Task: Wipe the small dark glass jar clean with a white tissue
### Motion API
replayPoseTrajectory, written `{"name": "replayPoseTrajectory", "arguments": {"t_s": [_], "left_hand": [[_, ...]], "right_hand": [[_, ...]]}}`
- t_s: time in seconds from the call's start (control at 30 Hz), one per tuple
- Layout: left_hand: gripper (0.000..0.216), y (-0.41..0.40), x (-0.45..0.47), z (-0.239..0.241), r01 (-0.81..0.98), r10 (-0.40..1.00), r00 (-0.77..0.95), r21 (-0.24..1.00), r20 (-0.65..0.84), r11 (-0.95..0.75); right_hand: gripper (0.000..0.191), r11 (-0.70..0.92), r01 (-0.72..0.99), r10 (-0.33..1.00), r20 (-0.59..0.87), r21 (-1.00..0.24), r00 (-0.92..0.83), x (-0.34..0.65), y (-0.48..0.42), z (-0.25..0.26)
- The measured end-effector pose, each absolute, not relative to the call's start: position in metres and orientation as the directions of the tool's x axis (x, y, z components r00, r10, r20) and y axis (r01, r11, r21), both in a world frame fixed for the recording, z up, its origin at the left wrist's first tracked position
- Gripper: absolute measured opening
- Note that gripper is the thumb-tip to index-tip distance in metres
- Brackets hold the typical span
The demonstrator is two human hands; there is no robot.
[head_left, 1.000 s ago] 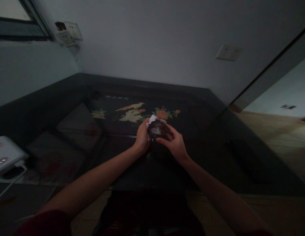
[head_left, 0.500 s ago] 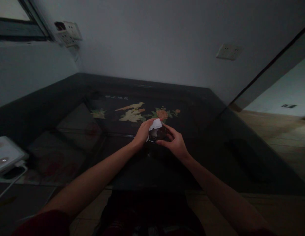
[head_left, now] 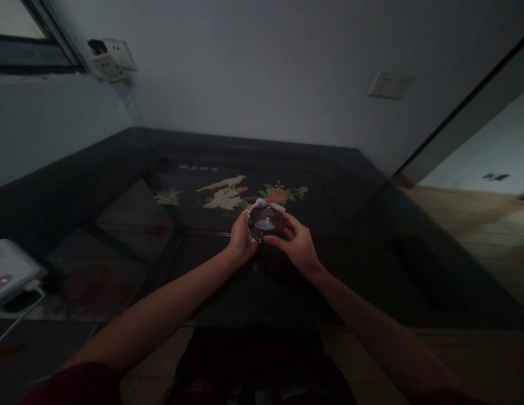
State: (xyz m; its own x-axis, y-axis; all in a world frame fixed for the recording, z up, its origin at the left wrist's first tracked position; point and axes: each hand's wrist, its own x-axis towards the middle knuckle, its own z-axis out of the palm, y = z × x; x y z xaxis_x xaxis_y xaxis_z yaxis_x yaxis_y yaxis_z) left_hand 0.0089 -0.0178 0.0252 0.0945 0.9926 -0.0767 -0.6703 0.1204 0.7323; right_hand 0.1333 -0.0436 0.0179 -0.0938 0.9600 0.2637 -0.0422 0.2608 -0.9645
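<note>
Between my two hands is a small, round, dark glass bowl (head_left: pixel 265 225), its open top tipped toward me. My right hand (head_left: pixel 301 243) grips the bowl's right side, thumb at the near rim and fingers behind. My left hand (head_left: pixel 240 241) is wrapped round a white tissue (head_left: pixel 259 202) and presses it to the bowl's left and far outer side. Most of the left fingers are hidden behind the bowl and tissue.
Beneath is a dark glass-topped table (head_left: pixel 287 292) with a bird-and-flower picture (head_left: pixel 223 197). A white device (head_left: pixel 12 270) with a cable is at the left edge. A dark flat object (head_left: pixel 426 270) lies to the right. Sockets (head_left: pixel 390 85) are on the wall behind.
The tissue has gone from inside the bowl to around its outer left and far side. My left hand has shifted slightly left and down with it; the right hand keeps its grip.
</note>
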Motion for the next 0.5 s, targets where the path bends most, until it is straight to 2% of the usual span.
{"name": "replayPoseTrajectory", "arguments": {"t_s": [0.07, 0.17, 0.23, 0.3, 0.37, 0.5], "left_hand": [[0.03, -0.021, 0.009, 0.023, -0.62, 1.0, 0.001, 0.784, -0.029, 0.023], [0.033, -0.023, 0.005, 0.022, -0.417, 0.99, -0.085, 0.899, 0.111, -0.137], [0.036, -0.022, 0.001, 0.024, -0.271, 0.977, -0.074, 0.939, 0.199, -0.212], [0.037, -0.019, -0.004, 0.027, -0.201, 0.973, -0.033, 0.952, 0.228, -0.23], [0.035, -0.015, -0.007, 0.03, -0.223, 0.985, 0.045, 0.962, 0.169, -0.155], [0.038, -0.006, -0.011, 0.031, -0.397, 0.943, 0.33, 0.899, -0.048, 0.184]], "right_hand": [[0.075, 0.258, -0.037, 0.963, 0.26, -0.965, -0.07, 0.133, -0.044, 0.018], [0.077, 0.23, -0.033, 0.971, 0.231, -0.973, -0.056, 0.133, -0.044, 0.018], [0.079, 0.212, -0.027, 0.975, 0.213, -0.977, -0.059, 0.134, -0.045, 0.018], [0.08, 0.204, -0.019, 0.976, 0.205, -0.979, -0.069, 0.135, -0.046, 0.017], [0.081, 0.207, -0.018, 0.974, 0.208, -0.978, -0.086, 0.136, -0.047, 0.017], [0.081, 0.24, -0.029, 0.959, 0.242, -0.97, -0.148, 0.138, -0.049, 0.019]]}}
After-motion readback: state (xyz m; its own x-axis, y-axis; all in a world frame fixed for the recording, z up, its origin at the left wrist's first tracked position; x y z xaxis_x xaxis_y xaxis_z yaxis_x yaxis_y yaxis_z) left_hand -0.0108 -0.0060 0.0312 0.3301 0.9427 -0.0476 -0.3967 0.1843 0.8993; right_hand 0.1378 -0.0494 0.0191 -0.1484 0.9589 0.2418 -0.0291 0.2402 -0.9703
